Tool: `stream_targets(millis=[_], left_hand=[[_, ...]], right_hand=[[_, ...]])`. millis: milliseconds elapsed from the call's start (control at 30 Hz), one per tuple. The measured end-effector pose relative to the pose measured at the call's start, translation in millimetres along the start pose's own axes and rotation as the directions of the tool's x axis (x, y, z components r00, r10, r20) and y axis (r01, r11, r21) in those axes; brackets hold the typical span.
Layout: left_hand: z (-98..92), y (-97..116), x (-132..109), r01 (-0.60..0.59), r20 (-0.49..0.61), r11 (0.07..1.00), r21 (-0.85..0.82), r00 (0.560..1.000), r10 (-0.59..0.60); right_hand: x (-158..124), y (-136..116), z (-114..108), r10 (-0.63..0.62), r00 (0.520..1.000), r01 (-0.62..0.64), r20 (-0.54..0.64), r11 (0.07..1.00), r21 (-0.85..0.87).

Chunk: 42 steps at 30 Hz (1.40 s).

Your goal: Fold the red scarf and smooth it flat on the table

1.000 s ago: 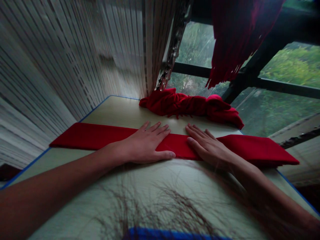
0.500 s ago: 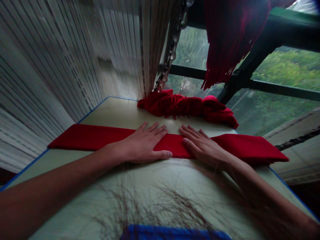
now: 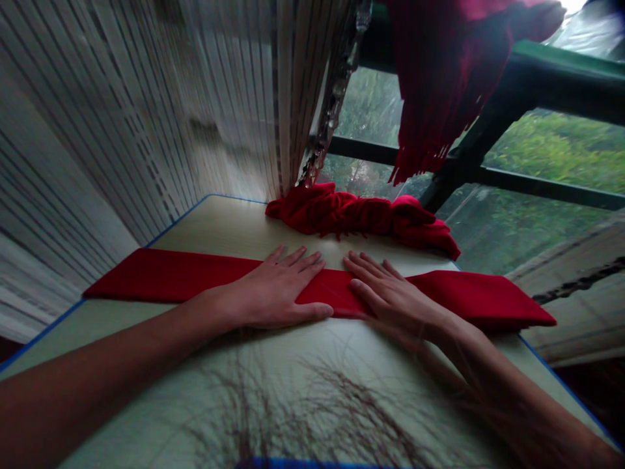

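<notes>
A red scarf (image 3: 170,277), folded lengthwise into a long strip, lies across the table (image 3: 303,378), its ends reaching both side edges. My left hand (image 3: 273,290) rests flat on the strip left of its middle, fingers spread and thumb pointing right. To the right, my right hand (image 3: 390,290) lies on the same strip with its fingers stretched out. A short stretch of red cloth shows between the two hands. Neither hand grips the fabric. The cloth under my palms is hidden.
Behind the strip, a bunched red scarf (image 3: 361,215) with fringe lies at the table's far edge. Another fringed red cloth (image 3: 434,85) hangs before the window (image 3: 556,150). A string curtain (image 3: 146,98) borders the left side. Loose hair (image 3: 312,404) crosses the lower view.
The whole view has shifted slightly, so things sit a little lower. Both hands stay flat on the folded scarf, in nearly the same places.
</notes>
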<state>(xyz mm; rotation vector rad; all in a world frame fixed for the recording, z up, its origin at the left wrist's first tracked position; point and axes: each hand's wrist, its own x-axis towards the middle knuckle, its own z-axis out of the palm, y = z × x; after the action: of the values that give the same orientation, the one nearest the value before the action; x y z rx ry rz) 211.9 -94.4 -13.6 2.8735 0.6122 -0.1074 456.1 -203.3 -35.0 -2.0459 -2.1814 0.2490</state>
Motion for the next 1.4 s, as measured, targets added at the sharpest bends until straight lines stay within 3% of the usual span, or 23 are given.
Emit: stream_targets(millis=[167,333,467,600,700,833,967,1133,1267,1400], left_hand=[[2.8,-1,1,-0.01,-0.023,1.0,-0.007,1.0,0.01],[2.8,0,1,0.001,-0.032,1.0,0.012,0.999,-0.001],[0.6,1,1,0.002,-0.006,1.0,0.014,1.0,-0.002],[0.0,1,0,-0.009,-0.007,1.0,0.001,1.0,0.009],[0.0,1,1,-0.016,-0.01,1.0,-0.01,1.0,0.016],[0.1,0,1,-0.016,-0.03,1.0,-0.004,0.999,0.015],[0.3,0,1,-0.014,-0.025,1.0,-0.006,1.0,0.013],[0.0,1,0,-0.013,-0.011,1.0,-0.001,1.0,0.013],[0.3,1,0,-0.013,-0.013,1.0,-0.003,1.0,0.013],[0.8,2,2,-0.01,-0.031,1.0,0.002,0.999,0.01]], right_hand=[[7,-11,3,-0.015,0.996,0.013,-0.091,1.0,-0.014],[13,-33,4,-0.076,0.997,0.076,-0.023,0.997,-0.015],[7,-14,1,0.027,1.0,-0.027,0.011,1.0,-0.013],[4,4,-1,0.089,0.995,-0.089,-0.038,0.996,0.002],[7,-6,-2,0.024,0.997,-0.025,-0.07,1.0,-0.005],[12,-29,-2,-0.082,0.996,0.082,-0.024,0.997,-0.003],[9,-26,-2,-0.054,0.998,0.053,0.025,0.999,0.007],[3,-8,-2,0.011,1.0,-0.011,-0.013,1.0,0.025],[7,-20,0,-0.042,0.996,0.044,-0.073,0.999,0.025],[11,-34,1,-0.111,0.993,0.112,-0.048,0.994,0.012]])
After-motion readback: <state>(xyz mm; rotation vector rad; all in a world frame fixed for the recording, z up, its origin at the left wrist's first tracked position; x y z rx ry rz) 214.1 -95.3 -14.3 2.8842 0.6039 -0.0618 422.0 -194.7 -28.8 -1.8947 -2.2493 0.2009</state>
